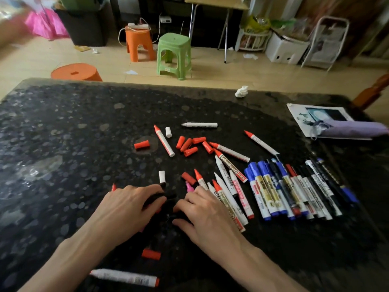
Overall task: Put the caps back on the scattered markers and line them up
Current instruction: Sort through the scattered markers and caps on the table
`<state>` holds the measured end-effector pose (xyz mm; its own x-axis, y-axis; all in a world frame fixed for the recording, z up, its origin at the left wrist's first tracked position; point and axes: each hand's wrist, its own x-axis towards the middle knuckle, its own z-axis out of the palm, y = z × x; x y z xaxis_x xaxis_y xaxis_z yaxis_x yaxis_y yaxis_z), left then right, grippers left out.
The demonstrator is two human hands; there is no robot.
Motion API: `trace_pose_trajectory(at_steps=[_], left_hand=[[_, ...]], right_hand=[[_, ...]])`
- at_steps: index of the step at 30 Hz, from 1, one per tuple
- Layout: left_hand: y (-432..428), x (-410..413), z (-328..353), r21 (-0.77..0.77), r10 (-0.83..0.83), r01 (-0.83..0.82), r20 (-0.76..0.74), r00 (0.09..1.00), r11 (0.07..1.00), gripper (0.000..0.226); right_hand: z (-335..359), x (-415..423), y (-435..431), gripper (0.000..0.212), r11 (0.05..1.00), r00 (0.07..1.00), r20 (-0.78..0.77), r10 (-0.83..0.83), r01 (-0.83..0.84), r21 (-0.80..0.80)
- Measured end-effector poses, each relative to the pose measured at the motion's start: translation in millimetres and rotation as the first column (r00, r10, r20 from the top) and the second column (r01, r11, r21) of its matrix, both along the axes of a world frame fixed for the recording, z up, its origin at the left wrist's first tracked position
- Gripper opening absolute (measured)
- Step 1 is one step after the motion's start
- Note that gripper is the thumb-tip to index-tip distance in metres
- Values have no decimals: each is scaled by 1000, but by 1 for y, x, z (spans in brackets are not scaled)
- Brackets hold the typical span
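Note:
My left hand (128, 209) grips a black marker (168, 196) low on the dark stone table (63, 133). My right hand (206, 216) lies beside it, fingers curled over dark items I cannot make out. Uncapped red markers (164, 141) and loose red caps (187, 145) are scattered in the middle. A white marker (200, 124) lies farther back, with a white cap (168, 132) near it. On the right, several capped blue, black and red markers (294, 188) lie side by side in a row. One red cap (151, 254) and a capped marker (126, 277) lie between my forearms.
A crumpled tissue (241, 91) sits at the table's far edge. A printed sheet (315, 116) and a purple pouch (353, 129) lie at the right. Orange stools (139, 43) and a green stool (174, 53) stand on the floor beyond.

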<state>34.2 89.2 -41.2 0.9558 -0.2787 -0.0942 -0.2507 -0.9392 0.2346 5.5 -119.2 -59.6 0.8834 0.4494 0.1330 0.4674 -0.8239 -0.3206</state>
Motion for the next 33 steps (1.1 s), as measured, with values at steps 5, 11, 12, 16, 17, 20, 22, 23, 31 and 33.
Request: trace_pose_trajectory(at_steps=[5,11,12,16,17,20,22,23,31,33], left_hand=[[-2,-1,3,30,-8,6,51,999,1000,39],[1,2,-2,8,-12,11,48,999,1000,33],[1,3,-5,-20,0,0,32,999,1000,35],[0,9,-8,-208,46,-51,-31,998,977,46],[0,12,-6,-255,67,-76,-44,997,964,46],[-1,14,4,-338,178,-183,-46,983,923,38],[-3,12,9,-326,238,-221,13,971,919,42],[-4,11,10,-301,244,-221,40,969,928,42],[-6,16,-10,-186,181,-168,57,982,968,17],[-4,15,-14,-174,151,-143,31,988,974,31]], right_hand=[[3,2,-2,21,998,999,-9,-42,42,37],[4,2,0,23,997,998,-13,-60,61,50],[4,1,0,23,997,998,-16,-59,60,51],[3,2,-2,25,995,997,-31,-64,66,72],[4,2,-3,26,994,997,-38,-68,71,79],[6,5,-9,25,989,993,-72,-99,106,108],[10,8,-17,24,982,987,-88,-131,142,123],[12,9,-22,23,977,984,-96,-152,164,133],[16,28,-43,19,932,953,-122,-276,296,211],[14,29,-43,19,929,953,-144,-268,295,224]])
